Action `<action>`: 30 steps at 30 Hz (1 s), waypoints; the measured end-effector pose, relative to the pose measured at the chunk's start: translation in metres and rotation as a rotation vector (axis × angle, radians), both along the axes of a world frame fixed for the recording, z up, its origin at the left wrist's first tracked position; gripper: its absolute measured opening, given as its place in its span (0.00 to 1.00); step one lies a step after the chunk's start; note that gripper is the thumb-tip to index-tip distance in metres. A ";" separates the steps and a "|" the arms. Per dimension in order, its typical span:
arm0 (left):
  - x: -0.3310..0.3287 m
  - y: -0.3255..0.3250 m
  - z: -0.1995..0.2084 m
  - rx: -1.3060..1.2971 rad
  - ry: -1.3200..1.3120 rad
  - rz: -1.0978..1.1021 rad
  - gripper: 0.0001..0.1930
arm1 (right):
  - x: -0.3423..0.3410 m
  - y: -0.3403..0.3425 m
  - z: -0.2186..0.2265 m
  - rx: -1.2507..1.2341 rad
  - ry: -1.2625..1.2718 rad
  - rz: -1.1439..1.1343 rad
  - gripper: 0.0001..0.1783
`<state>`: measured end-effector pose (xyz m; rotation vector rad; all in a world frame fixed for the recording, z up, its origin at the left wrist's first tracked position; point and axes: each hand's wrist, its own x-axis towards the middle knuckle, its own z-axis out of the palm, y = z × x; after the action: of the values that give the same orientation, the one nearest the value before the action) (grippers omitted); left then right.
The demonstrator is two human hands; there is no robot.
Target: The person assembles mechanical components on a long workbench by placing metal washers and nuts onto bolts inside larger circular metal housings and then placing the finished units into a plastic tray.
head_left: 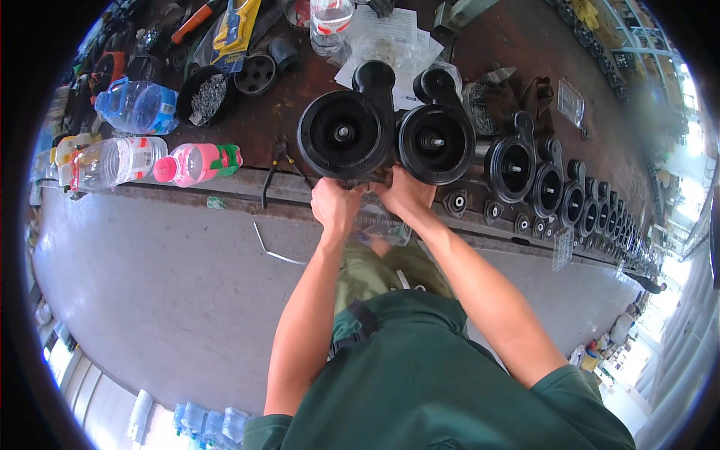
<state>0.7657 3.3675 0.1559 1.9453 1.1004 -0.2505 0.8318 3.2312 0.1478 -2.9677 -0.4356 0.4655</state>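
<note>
My left hand [335, 204] is closed at the bench's front edge, its fingertips at a small dark piece partly hidden by the fingers. Beside it my right hand [406, 192] is closed too, its fingers meeting the same spot. What either one holds does not show clearly. Just beyond the left stands a black round housing [322, 146] with a metal stud at its centre. A second black housing [455, 161] with a coil spring around its stud stands beyond the right. Below my hands, a clear plastic container [386, 226] sits at the edge.
More black housings [511, 171] line the bench to the right, small flanged parts [455, 202] before them. Pliers [280, 161], a pink bottle [196, 164], a clear jar [120, 163] and a bowl of small metal pieces [196, 96] lie left. Papers [386, 37] lie behind.
</note>
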 end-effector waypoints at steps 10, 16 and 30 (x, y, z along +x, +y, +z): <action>0.004 0.001 0.007 0.004 0.085 -0.016 0.26 | 0.001 0.003 -0.002 -0.080 0.041 -0.018 0.25; -0.005 0.014 -0.009 -0.114 0.029 -0.043 0.23 | 0.004 0.011 0.016 0.001 0.265 -0.208 0.25; 0.002 0.005 0.002 -0.011 -0.031 -0.065 0.19 | -0.006 0.015 -0.003 -0.009 0.041 -0.122 0.29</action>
<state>0.7677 3.3726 0.1579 1.9709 1.0152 -0.2601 0.8258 3.2463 0.1452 -2.9651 -0.2473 0.5150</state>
